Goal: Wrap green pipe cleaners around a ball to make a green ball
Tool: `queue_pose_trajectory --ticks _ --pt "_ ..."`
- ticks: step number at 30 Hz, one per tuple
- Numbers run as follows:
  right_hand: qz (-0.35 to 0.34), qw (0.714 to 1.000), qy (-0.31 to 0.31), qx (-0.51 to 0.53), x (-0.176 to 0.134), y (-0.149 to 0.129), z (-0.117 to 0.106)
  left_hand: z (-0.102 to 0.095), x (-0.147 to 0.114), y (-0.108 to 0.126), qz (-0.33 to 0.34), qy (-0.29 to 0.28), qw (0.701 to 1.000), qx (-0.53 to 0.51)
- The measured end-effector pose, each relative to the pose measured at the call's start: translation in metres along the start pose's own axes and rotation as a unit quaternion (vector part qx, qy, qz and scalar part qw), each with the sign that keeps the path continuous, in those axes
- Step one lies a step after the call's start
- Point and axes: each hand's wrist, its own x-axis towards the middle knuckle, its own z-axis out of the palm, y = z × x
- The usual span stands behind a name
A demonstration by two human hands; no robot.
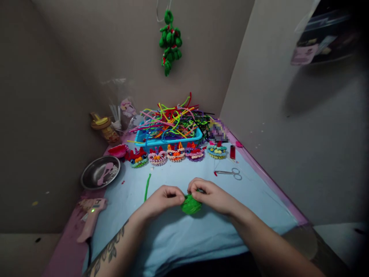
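Observation:
Between my two hands is a rounded green pipe-cleaner piece (191,205), held low over the blue cloth (227,196). My left hand (166,199) pinches its left upper edge between thumb and forefinger. On the other side, my right hand (208,194) has its fingers curled over the top right of the same piece. The fingers partly cover its upper edge. A loose green pipe cleaner (147,187) lies on the cloth beyond my left hand. Scissors (229,173) rest further out to the right.
Several colourful pipe-cleaner faces (175,153) stand in a row before a blue basket (170,144) heaped with pipe cleaners. At left are a metal bowl (88,173) and a pink glue gun (93,220) with a lit green light. A green pipe-cleaner ornament (170,42) hangs above.

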Motion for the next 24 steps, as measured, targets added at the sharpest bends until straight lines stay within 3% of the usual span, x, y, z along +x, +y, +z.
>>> queue_pose_trajectory --ticks 3,5,9,11,12,14,17,19,21,24 --pt "0.007 1.0 0.01 0.003 0.0 0.003 -0.002 0.006 -0.003 0.007 0.067 0.028 0.99 0.12" --pt "0.023 0.999 0.017 0.034 -0.001 0.006 -0.002 0.01 -0.005 0.009 0.138 0.077 0.965 0.21" --pt "0.062 0.988 0.014 0.142 -0.003 0.008 0.001 0.014 -0.01 0.003 0.283 0.141 0.862 0.396" --pt "0.074 0.981 0.015 0.178 -0.004 0.008 0.002 0.013 -0.011 -0.001 0.313 0.14 0.815 0.466" --pt "0.078 0.979 0.019 0.185 -0.005 0.008 0.002 0.013 -0.011 -0.001 0.314 0.139 0.808 0.479" --pt "0.085 0.979 0.024 0.185 -0.006 0.006 0.001 0.014 -0.01 0.002 0.29 0.14 0.837 0.442" --pt "0.089 0.981 0.008 0.175 -0.008 0.003 -0.005 0.016 -0.006 0.011 0.196 0.112 0.935 0.273" --pt "0.09 0.981 -0.011 0.172 -0.009 0.001 -0.008 0.017 -0.003 0.015 0.109 0.068 0.98 0.15" --pt "0.089 0.982 -0.021 0.168 -0.009 0.0 -0.009 0.017 -0.001 0.016 0.023 0.032 0.998 0.051" --pt "0.089 0.983 -0.016 0.16 -0.008 -0.001 -0.007 0.015 0.0 0.014 -0.056 0.013 0.998 -0.027"
